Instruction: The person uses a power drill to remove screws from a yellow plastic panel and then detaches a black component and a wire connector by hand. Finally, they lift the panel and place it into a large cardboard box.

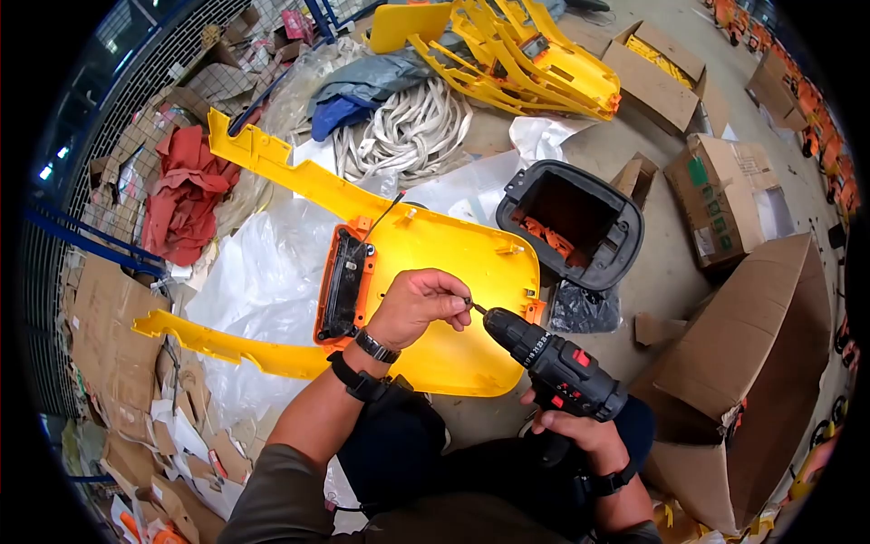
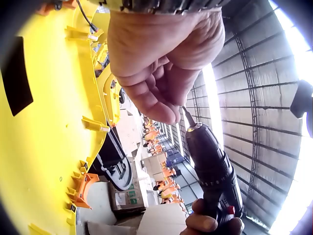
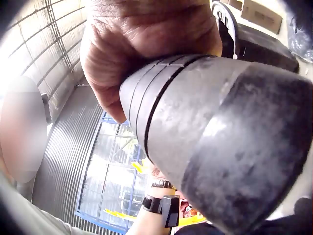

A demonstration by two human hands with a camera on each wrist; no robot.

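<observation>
With the right hand [image 1: 580, 431] in a full grip round the drill [image 1: 557, 367] and the left hand [image 1: 417, 304] pinching its bit [image 2: 189, 117], above the yellow panel [image 1: 453, 263] on the floor [image 1: 671, 272], seating the bit straight with the trigger untouched seems wisest.

Yellow panel [image 1: 435, 272] w/ orange trim, black drill [image 1: 553, 367], red button.

The person wears a grey-brown top, its left sleeve [image 1: 272, 490] pushed up past the forearm, and dark blue trousers [image 1: 399, 444]. Behind the left hand [image 1: 417, 304] sit a metal-banded wristwatch [image 1: 375, 346] and a black buckled strap [image 1: 358, 381]. Behind the right hand [image 1: 580, 431] a second black strap [image 1: 612, 479] circles the wrist.
</observation>
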